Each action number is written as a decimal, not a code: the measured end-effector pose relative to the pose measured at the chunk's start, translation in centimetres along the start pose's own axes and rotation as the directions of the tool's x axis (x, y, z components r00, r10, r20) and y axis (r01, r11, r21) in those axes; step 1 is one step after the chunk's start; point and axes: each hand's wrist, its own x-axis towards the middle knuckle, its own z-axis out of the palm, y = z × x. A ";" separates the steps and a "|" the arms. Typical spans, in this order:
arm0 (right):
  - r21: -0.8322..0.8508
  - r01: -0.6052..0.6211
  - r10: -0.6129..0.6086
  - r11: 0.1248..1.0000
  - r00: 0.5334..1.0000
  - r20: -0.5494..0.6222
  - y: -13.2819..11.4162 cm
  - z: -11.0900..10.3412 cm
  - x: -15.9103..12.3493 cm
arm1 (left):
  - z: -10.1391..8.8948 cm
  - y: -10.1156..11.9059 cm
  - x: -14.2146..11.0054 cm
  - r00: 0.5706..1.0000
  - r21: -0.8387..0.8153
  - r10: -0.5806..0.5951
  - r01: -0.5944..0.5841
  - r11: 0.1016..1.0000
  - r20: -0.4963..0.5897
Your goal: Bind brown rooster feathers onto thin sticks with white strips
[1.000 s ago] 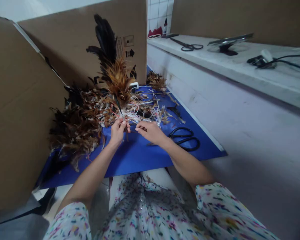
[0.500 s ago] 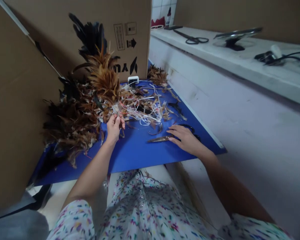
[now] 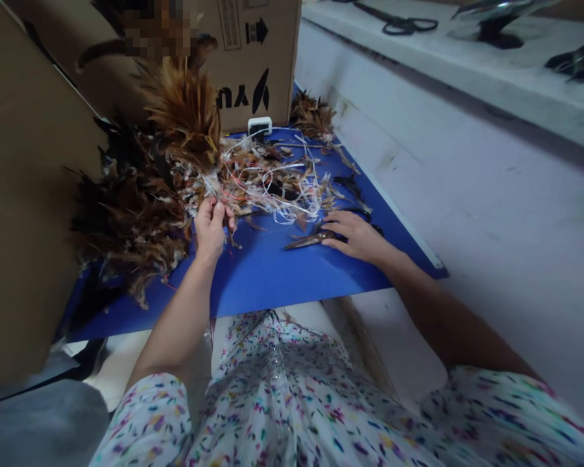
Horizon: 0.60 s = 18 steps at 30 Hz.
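My left hand point(image 3: 210, 227) is closed around the pale base of a bunch of brown feathers point(image 3: 187, 123), which stands upright above the fist. Dark tips at its top are partly blurred out. Over a pair of scissors point(image 3: 304, 242) rests my right hand point(image 3: 353, 237), fingers stretched out and lying across the pivot and handles. The blades lie on the blue tabletop point(image 3: 272, 282), pointing left, and the black handles are partly hidden beneath the hand. Loose feathers point(image 3: 136, 201) are heaped left of my left hand. White string point(image 3: 311, 188) lies tangled among feather scraps beyond both hands.
Cardboard boxes point(image 3: 29, 188) wall off the left and back. A small white-framed object point(image 3: 259, 127) stands by the back box. Another feather pile point(image 3: 314, 115) sits in the far corner. On the right ledge point(image 3: 448, 58) lie black scissors point(image 3: 409, 24) and a device on a stand point(image 3: 501, 26).
The camera view has tilted downward, so the table scene sits higher. My right hand has settled lower over the scissors. My left hand keeps its hold on the feather bunch.
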 end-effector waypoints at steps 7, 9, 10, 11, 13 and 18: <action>-0.044 0.004 -0.003 0.999 0.999 0.033 1.5 0.7 4.7 | 0.1 0.1 0.0 0.999 0.042 0.045 -0.046 0.998 0.024; -0.133 -0.052 0.048 0.990 0.998 -0.030 -0.3 0.5 5.3 | 0.0 0.1 0.1 0.998 0.052 0.058 -0.060 0.997 0.038; -0.160 -0.072 0.062 0.984 0.996 -0.063 -1.8 0.5 5.6 | 0.0 0.2 0.1 0.997 0.057 0.064 -0.067 0.996 0.044; -0.145 -0.048 0.039 0.988 0.997 -0.064 -3.5 0.7 5.8 | -0.1 0.2 0.1 0.997 0.063 0.068 -0.071 0.995 0.048; -0.022 0.076 -0.076 0.997 0.997 -0.013 -7.5 1.4 6.2 | -0.2 0.3 0.2 0.997 0.072 0.069 -0.072 0.995 0.046; 0.249 0.452 -0.507 0.856 0.828 0.239 -15.1 5.4 8.4 | -0.5 0.9 0.3 0.998 0.066 0.070 -0.070 0.995 0.010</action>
